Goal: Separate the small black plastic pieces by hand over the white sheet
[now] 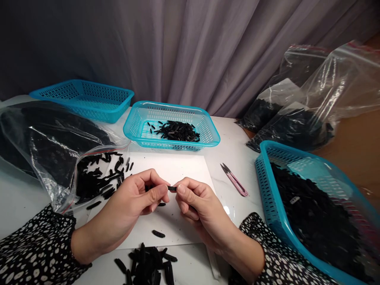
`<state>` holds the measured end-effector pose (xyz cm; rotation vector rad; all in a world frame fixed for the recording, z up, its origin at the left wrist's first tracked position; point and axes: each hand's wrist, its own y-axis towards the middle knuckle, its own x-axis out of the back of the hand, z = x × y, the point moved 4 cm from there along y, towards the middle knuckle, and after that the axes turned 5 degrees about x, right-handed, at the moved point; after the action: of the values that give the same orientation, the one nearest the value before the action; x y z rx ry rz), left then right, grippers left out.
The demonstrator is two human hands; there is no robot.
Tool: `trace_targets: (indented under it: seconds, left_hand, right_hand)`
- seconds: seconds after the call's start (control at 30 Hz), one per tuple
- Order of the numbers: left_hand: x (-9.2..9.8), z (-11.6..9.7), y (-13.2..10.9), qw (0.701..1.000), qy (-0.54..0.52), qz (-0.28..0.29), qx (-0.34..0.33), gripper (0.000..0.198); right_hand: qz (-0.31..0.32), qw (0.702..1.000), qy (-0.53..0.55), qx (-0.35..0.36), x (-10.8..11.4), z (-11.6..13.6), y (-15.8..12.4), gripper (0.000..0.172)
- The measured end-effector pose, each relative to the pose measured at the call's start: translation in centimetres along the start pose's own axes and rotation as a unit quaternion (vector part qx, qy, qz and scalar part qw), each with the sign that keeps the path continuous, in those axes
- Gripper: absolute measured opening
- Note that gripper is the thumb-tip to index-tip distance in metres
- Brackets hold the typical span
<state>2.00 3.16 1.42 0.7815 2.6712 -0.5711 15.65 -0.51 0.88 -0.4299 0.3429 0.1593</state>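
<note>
Head view — black piece (172,189) between both hands (139,196)

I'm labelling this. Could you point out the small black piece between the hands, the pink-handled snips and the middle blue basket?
Small black piece (172,189), head view: on its exposed part.
Pink-handled snips (232,177), head view: on the handle.
Middle blue basket (134,124), head view: on its left end wall.

Before us spreads a white, faintly grey-veined, marble-patterned tabletop (237,136). Behind it we see a grey-mauve fabric curtain (202,51) hanging in long folds, lighter behind the tabletop's middle, nearly black behind its left end. Right of the tabletop we find a brown surface (353,144), floor or furniture, we cannot tell.
</note>
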Motion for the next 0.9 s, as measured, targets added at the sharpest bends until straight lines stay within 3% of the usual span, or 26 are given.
trace_targets:
  seconds: [0.3,0.47,0.6,0.9]
  left_hand:
    - [0.1,0.0,-0.1,0.999,-0.038,-0.015,0.009,0.011]
    - [0.6,0.7,0.4,0.998,-0.03,-0.061,-0.004,0.022]
    - [0.7,0.8,0.5,0.998,-0.019,-0.058,-0.012,0.031]
    - [0.2,0.4,0.2,0.999,-0.002,-0.028,0.032,0.023]
  right_hand:
    - [-0.048,0.998,-0.035,0.029,0.5,0.2,0.0,0.068]
    - [-0.065,0.994,-0.078,0.05,1.1,0.1,0.0,0.073]
    - [-0.062,0.992,-0.094,0.061,1.2,-0.1,-0.1,0.07]
    - [-0.05,0.99,-0.109,0.07,1.1,0.1,0.0,0.065]
